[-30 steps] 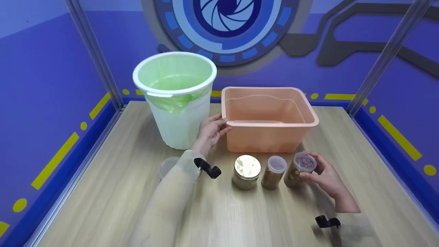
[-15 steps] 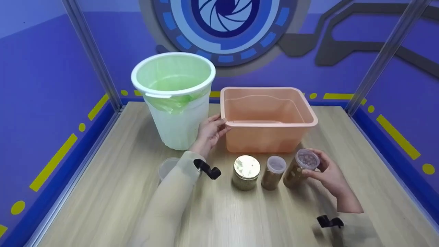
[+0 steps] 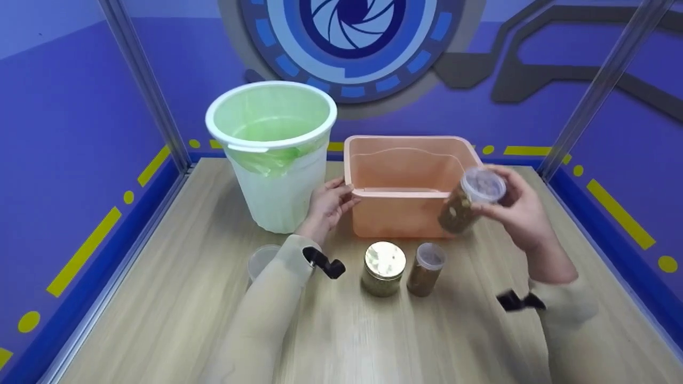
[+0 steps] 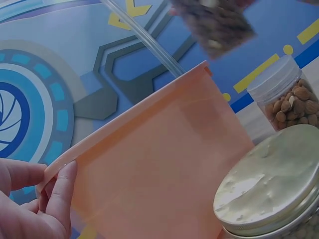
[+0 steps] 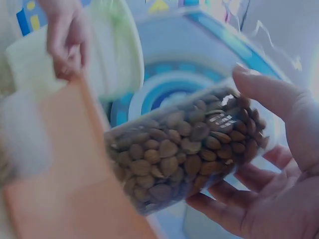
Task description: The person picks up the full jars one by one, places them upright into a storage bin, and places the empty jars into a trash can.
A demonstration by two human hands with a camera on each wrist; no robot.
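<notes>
My right hand [image 3: 520, 208] grips a clear plastic jar [image 3: 461, 205] of brown nuts by its upper part, near the pale lid. The jar tilts, raised above the table in front of the right corner of the peach plastic bin [image 3: 408, 216]. In the right wrist view, almond-like nuts fill the jar [image 5: 179, 147], with thumb and fingers around it. My left hand [image 3: 328, 205] pinches the bin's front left rim, thumb and fingers on either side, as the left wrist view also shows. A gold-lidded jar [image 3: 383, 269] and a slim jar of almonds [image 3: 425, 269] stand before the bin.
A white waste bin [image 3: 283, 197] with a green liner stands left of the peach bin. A translucent round container [image 3: 261, 258] is partly hidden by my left sleeve. Blue panels enclose the wooden table [image 3: 160, 298] at the back and sides.
My right hand has lifted the jar of nuts off the table, up and away toward the bin's right front corner. My left hand stays on the rim.
</notes>
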